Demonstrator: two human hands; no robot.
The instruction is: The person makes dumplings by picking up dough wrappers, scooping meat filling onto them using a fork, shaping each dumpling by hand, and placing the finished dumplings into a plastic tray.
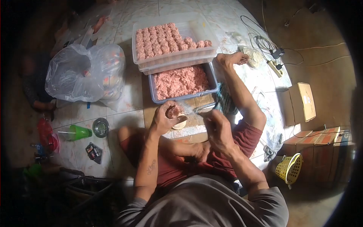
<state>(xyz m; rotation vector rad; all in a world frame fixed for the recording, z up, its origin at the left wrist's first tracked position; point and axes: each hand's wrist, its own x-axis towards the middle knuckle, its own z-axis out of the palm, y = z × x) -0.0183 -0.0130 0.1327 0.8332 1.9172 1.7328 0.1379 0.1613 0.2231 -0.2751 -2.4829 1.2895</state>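
At the centre of the frame, your left hand (165, 120) curls around a lump of pink mince (174, 111); your right hand (220, 129), apart from it, grips a blurred tool (193, 109). Above them sits the blue tub (151, 89) of mince, then the clear tray (194, 30) of meatballs (157, 39). The writing (your forearm tattoo (151, 167), the right-hand carton (306, 101)) isn't legible.

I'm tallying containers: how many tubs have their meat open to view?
2: the clear tub of meatballs atop the stack, and the blue tub of loose meat nearer the camera. Others may be hidden.
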